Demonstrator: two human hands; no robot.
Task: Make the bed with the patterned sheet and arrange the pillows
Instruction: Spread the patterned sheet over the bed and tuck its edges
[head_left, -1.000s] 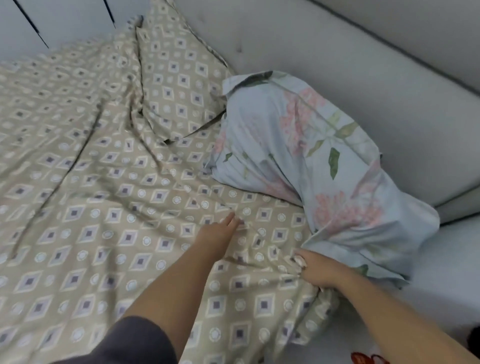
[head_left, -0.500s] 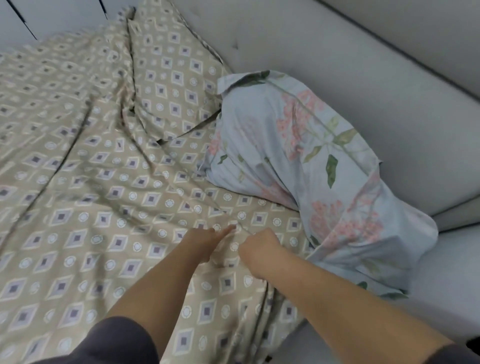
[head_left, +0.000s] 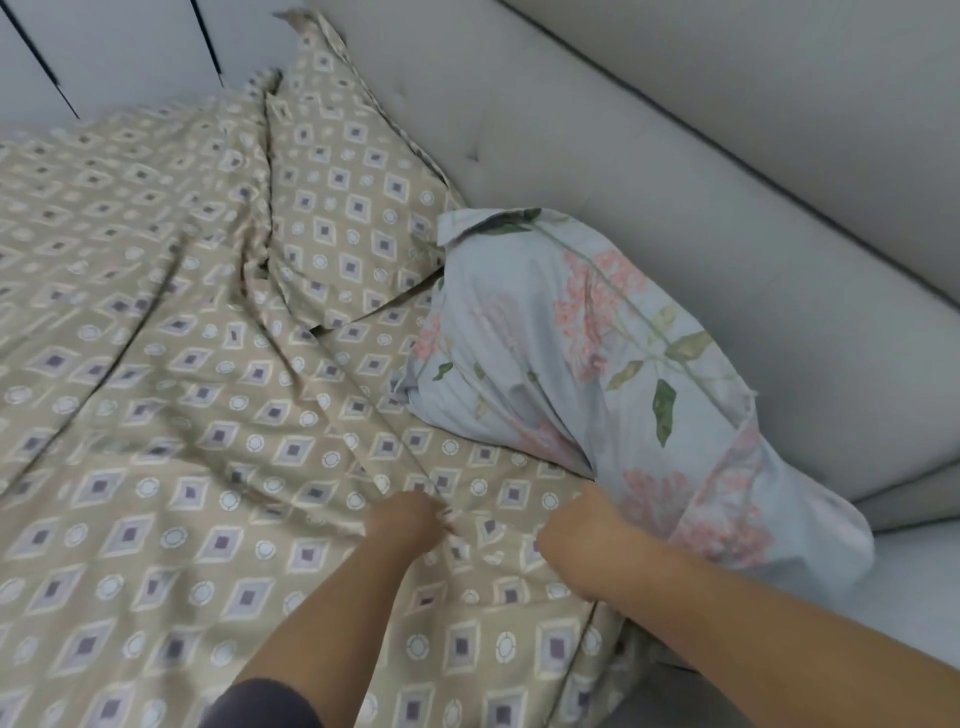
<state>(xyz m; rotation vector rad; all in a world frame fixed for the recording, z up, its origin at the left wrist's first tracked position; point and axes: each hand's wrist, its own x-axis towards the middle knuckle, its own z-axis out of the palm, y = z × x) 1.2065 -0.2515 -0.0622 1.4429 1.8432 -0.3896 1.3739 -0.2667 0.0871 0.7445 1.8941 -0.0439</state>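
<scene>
One beige patterned sheet (head_left: 156, 415), printed with grey diamonds and pale circles, covers nearly the whole bed, rumpled, with long creases that run towards the near right corner. Behind it stands a single padded grey headboard (head_left: 675, 182), stretching along the right side.

There are two pillows, both leaning against it. The bigger-looking one is a pale blue floral pillow (head_left: 597, 364) with pink blossoms and green leaves, slumped at a tilt with its lower end hanging off the sheet's edge. Just beside it, further along, a beige patterned pillow (head_left: 348, 208) in the sheet's own print rests on the sheet, one corner pointing up.

Two bare hands are down on the sheet, near each other. The left hand (head_left: 410, 525) has its fingers curled in, pinching a ridge of the sheet. The right hand (head_left: 576, 525) sits knuckles-up against the floral pillow's lower end; its fingers are tucked out of sight, so I cannot tell what it grips. One dark sleeve (head_left: 260, 701) shows on the left arm.
</scene>
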